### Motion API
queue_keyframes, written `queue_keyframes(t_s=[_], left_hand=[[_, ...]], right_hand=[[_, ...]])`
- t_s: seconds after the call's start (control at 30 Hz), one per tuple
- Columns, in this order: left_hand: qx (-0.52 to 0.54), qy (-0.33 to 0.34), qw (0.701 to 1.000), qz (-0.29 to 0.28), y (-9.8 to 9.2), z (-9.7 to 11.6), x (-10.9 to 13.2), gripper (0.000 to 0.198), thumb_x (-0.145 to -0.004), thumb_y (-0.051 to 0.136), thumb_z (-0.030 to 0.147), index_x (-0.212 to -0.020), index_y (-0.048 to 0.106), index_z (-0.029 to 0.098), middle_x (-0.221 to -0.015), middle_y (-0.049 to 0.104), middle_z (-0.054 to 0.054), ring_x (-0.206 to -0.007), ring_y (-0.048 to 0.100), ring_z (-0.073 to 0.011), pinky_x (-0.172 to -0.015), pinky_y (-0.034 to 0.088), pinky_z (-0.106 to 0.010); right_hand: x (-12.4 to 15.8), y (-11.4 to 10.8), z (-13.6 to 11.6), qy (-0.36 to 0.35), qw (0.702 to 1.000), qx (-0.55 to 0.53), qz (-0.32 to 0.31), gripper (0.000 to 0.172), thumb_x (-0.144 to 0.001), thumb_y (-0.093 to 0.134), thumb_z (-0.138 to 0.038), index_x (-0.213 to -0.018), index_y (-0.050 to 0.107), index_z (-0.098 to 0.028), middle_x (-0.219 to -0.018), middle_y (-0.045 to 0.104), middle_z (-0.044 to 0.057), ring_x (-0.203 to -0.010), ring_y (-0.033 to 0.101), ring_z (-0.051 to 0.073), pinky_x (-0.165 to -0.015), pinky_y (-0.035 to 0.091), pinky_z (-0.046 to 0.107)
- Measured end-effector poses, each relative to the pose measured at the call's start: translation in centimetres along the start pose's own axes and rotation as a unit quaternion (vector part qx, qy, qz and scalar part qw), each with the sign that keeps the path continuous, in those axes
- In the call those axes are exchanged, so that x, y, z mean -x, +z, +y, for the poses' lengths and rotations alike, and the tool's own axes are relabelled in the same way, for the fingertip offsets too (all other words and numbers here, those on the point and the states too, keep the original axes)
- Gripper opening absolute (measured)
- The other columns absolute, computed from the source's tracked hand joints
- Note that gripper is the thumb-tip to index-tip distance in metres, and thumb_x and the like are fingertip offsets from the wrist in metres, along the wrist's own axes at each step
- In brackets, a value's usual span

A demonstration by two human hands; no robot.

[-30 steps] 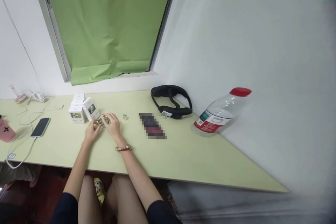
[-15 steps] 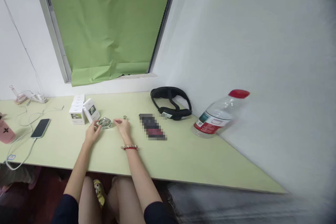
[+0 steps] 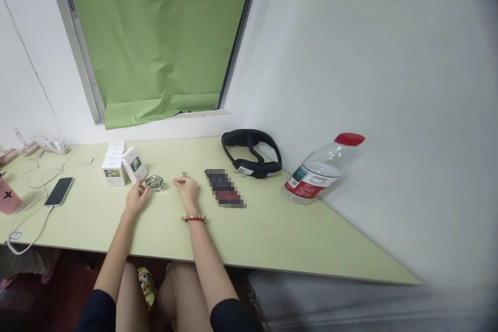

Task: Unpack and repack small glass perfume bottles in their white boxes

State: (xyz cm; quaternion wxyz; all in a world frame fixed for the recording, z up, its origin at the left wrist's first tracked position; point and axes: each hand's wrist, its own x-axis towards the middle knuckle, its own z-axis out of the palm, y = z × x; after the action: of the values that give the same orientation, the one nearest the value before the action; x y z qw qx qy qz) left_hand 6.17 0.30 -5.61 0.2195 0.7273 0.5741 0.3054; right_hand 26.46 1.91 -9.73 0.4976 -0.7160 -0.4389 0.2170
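A low, rounded clear glass object (image 3: 155,183) lies on the table in front of me. My left hand (image 3: 135,198) is at its left side, thumb and finger bent against the edge as a light grip. To the right of the glass and apart from it, my right hand (image 3: 188,191) is pinched, with thumb and fingertips together. Whatever is in that pinch is too small to make out. Just behind these fingers is a small shiny round piece (image 3: 184,174). A bead bracelet (image 3: 193,218) circles my right wrist.
White boxes (image 3: 113,171) stand behind my left hand. Right of my right hand lie a blurred-out dark flat item (image 3: 224,188), a black head strap (image 3: 252,158) and a large bottle (image 3: 311,179). A phone (image 3: 59,191) on a cable and a pink cup (image 3: 8,198) are left; another person's hand shows there.
My right hand has moved slightly right, away from the glass object, still pinched. My left hand stays at the glass. Another person's hand has come further into view at the far left.
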Motion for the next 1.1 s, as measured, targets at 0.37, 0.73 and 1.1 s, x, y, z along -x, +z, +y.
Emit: queue_keyframes(t_s=[0.37, 0.73, 1.1], left_hand=[[0.008, 0.006, 1.000, -0.003, 0.1, -0.2, -0.2, 0.035, -0.092, 0.052, 0.039, -0.122, 0.053, 0.021, -0.091, 0.065, 0.001, -0.069, 0.057, -0.0100, -0.066, 0.039, -0.024], [0.011, 0.003, 1.000, -0.004, 0.0, -0.2, -0.1, 0.037, -0.091, 0.051, 0.038, -0.124, 0.055, 0.021, -0.089, 0.064, 0.001, -0.068, 0.056, -0.0102, -0.066, 0.039, -0.024], [0.023, 0.003, 1.000, -0.006, 0.0, -0.7, -0.5, 0.040, -0.092, 0.049, 0.038, -0.127, 0.059, 0.022, -0.084, 0.063, 0.001, -0.067, 0.055, -0.0104, -0.065, 0.038, -0.024]], right_hand=[[-0.2, 0.5, 0.1, 0.009, 1.000, -0.001, 0.005, 0.016, -0.079, 0.070, -0.021, -0.094, 0.076, -0.019, -0.095, 0.074, 0.007, -0.089, 0.070, 0.020, -0.078, 0.046, 0.028], [0.1, 0.5, -0.2, 0.012, 0.999, 0.049, -0.014, 0.018, -0.085, 0.066, -0.022, -0.100, 0.075, -0.022, -0.098, 0.073, 0.003, -0.095, 0.067, 0.019, -0.085, 0.040, 0.029], [-1.5, 1.8, 1.3, -0.077, 0.980, -0.112, 0.148, 0.039, -0.078, 0.050, -0.020, -0.112, 0.068, -0.012, -0.121, 0.051, 0.015, -0.075, 0.053, 0.015, -0.084, 0.047, 0.034]])
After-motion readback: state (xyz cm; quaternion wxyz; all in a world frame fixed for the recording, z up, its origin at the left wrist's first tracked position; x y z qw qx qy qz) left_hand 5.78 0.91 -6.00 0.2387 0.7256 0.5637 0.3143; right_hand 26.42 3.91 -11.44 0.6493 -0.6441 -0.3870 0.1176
